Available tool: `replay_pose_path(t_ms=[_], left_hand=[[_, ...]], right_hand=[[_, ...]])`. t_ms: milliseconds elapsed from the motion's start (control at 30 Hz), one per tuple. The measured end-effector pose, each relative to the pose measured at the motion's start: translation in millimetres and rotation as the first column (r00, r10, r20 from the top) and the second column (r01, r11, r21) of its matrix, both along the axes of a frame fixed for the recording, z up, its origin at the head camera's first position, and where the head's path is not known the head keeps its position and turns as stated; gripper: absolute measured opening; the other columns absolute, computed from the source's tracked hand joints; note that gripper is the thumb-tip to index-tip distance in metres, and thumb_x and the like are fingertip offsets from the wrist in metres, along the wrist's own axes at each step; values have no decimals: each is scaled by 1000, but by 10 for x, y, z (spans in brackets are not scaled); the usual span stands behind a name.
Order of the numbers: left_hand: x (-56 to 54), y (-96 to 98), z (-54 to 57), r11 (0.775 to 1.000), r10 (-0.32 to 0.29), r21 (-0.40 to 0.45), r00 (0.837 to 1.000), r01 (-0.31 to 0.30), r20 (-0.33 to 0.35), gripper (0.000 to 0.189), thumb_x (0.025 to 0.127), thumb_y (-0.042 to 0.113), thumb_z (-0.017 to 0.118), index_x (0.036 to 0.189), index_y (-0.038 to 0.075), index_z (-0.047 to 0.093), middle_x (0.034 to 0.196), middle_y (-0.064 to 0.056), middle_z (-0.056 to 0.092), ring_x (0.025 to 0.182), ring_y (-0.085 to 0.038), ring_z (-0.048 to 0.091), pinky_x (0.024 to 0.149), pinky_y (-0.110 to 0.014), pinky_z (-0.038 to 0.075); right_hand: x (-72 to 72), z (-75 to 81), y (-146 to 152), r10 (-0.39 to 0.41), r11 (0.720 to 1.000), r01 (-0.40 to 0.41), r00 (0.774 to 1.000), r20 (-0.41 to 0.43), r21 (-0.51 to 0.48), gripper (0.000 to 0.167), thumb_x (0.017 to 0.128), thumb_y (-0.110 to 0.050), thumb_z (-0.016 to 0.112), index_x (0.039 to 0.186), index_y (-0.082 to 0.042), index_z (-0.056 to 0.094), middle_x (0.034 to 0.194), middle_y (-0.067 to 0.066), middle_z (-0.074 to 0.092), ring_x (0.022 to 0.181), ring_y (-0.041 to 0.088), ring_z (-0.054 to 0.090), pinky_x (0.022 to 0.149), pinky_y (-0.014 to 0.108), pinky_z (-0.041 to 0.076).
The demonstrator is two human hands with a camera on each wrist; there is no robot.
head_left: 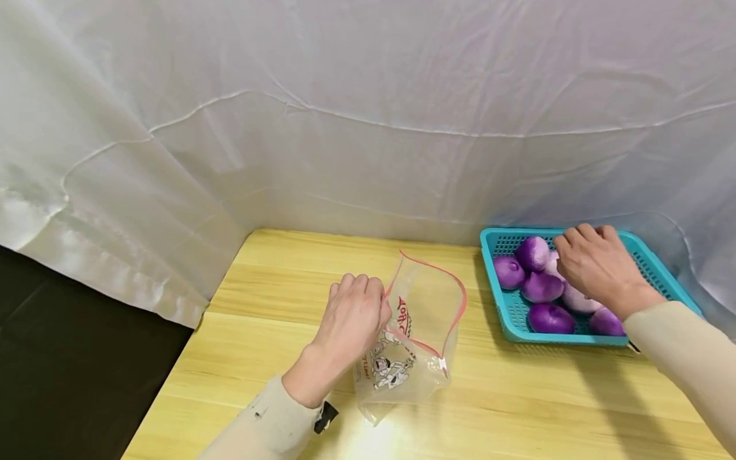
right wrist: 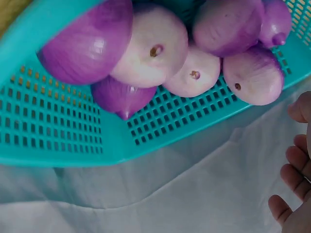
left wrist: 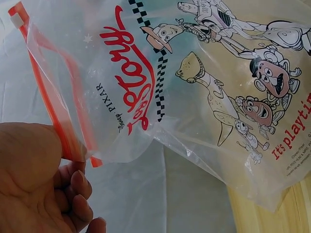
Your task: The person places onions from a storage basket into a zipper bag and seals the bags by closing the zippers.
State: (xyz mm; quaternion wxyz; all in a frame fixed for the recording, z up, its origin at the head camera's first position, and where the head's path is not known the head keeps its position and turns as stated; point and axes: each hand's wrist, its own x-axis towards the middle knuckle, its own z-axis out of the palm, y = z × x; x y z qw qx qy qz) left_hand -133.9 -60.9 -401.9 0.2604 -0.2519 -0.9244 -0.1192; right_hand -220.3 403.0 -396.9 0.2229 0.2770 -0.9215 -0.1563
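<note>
My left hand pinches the red-edged rim of a clear zip bag. In the left wrist view, thumb and fingertips grip the bag's red zip strip, and cartoon figures with red lettering show on the plastic. The bag's mouth gapes, with its white slider at the near right corner. My right hand hovers over a turquoise basket of purple onions. Seen from the right wrist, its loosely bent fingers are spread from the thumb, beside the onions, holding nothing.
The basket stands at the right on a light wooden table, close to the back. A pale cloth curtain hangs behind the table and along its left side. Dark floor shows beyond the left edge.
</note>
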Motion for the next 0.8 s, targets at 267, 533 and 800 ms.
replay_pose_path(t_ms=[267,533,800], left_hand=[[37,-30,-10,1000,8,2,999,-8,41,19,94,16,65,79,14,54,70,4,41,68,-18,35,65,-27,24],[74,28,-30,1000,-4,-4,999,4,43,20,95,17,67,80,14,54,72,4,42,71,-17,36,65,-28,27],[103,77,-41,1000,-8,-27,1000,9,22,22,95,19,68,80,14,54,71,3,42,71,-19,39,66,-27,25]], right_hand=[[-271,-130,-92,96,985,-94,995,-4,141,36,84,-20,73,100,2,49,95,21,53,99,43,54,83,60,46],[-337,-255,-79,-8,949,-32,992,127,312,38,94,-6,71,129,1,56,125,23,57,120,44,50,97,64,43],[-307,-307,163,-72,910,-24,974,214,413,57,97,-14,69,151,-8,52,155,18,50,143,43,45,111,68,38]])
